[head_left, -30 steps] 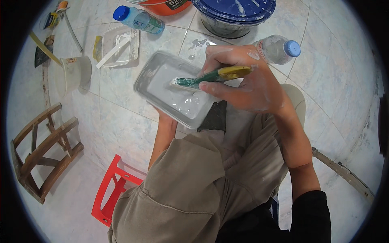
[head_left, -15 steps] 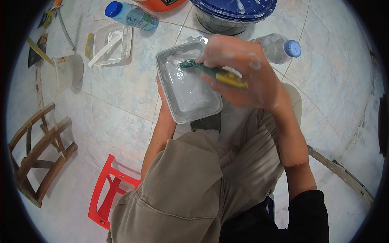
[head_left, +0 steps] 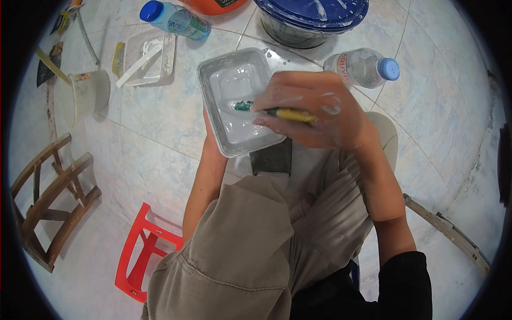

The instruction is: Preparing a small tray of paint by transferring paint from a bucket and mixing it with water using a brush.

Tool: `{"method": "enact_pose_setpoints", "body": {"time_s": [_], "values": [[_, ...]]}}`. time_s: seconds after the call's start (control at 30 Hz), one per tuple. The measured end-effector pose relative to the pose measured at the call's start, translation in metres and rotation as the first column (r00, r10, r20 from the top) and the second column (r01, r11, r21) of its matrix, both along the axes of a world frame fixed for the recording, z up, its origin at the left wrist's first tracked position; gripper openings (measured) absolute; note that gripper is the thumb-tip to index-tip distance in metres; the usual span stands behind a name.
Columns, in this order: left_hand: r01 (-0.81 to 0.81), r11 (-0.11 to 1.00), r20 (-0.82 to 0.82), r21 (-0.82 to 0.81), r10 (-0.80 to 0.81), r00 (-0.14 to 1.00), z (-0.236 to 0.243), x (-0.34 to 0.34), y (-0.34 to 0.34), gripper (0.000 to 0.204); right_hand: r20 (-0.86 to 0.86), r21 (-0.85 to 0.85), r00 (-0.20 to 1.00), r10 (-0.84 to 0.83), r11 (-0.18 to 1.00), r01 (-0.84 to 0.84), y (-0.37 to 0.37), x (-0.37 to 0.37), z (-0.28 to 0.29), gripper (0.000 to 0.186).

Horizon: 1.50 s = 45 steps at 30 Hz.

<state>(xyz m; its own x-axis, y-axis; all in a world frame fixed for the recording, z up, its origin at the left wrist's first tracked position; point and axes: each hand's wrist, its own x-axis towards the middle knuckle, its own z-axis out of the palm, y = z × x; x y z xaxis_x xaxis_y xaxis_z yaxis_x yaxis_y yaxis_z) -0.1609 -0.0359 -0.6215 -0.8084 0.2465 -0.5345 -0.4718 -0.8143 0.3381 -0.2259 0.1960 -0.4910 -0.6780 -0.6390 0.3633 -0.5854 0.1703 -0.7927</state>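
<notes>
A rectangular plastic tub (head_left: 210, 118) of pale grey, wet paint is held up over my knees, slightly tilted. My left hand (head_left: 212, 140) supports it from the left side and below; its fingers are hidden by the tub. My right hand (head_left: 325, 104), smeared with paint, is closed around a paintbrush (head_left: 296, 115) with a green and yellow handle. The brush points left, its bristle end down in the paint near the middle of the tub.
Beyond the tub stand a blue-lidded bucket (head_left: 314, 13), two plastic bottles, one blue-tinted (head_left: 184, 25) and one clear (head_left: 360, 65), and a shallow tray (head_left: 169, 61) with a white stick. Leftward are a translucent bucket (head_left: 88, 98), a wooden frame (head_left: 40, 213) and a red plastic chair (head_left: 128, 266).
My right hand and the brush have moved nearer to me, from the tub's far part to its middle. The tub has shifted slightly left and away.
</notes>
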Motion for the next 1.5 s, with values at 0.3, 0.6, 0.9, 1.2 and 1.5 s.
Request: {"method": "enact_pose_setpoints", "body": {"time_s": [0.3, 0.6, 0.9, 1.2, 1.5], "values": [[-0.047, 0.966, -0.016, -0.254, 0.045, 0.999, 0.035, -0.024, 0.014, 0.094, 0.163, -0.164, 0.973, -0.162, 0.968, 0.188, 0.003, -0.010, 0.001, 0.011], [0.084, 0.950, 0.048, -0.300, -0.072, 0.996, 0.034, -0.022, 0.021, 0.100, 0.211, -0.138, 0.942, -0.260, 0.947, 0.292, 0.002, -0.015, -0.019, 0.014], [0.067, 0.976, 0.044, -0.206, -0.059, 0.997, 0.032, -0.024, 0.016, 0.097, -0.168, 0.139, 0.983, -0.077, 0.985, 0.101, 0.001, -0.003, -0.006, 0.024], [-0.014, 0.918, -0.018, -0.396, 0.007, 1.000, 0.022, -0.030, 0.004, 0.095, -0.049, 0.225, 0.992, 0.113, 0.969, -0.099, -0.012, 0.010, -0.017, 0.021], [0.002, 0.941, 0.004, -0.337, -0.001, 1.000, 0.011, -0.027, -0.002, 0.100, 0.187, -0.190, 0.981, 0.046, 0.982, -0.010, -0.011, 0.004, -0.028, 0.017]]}}
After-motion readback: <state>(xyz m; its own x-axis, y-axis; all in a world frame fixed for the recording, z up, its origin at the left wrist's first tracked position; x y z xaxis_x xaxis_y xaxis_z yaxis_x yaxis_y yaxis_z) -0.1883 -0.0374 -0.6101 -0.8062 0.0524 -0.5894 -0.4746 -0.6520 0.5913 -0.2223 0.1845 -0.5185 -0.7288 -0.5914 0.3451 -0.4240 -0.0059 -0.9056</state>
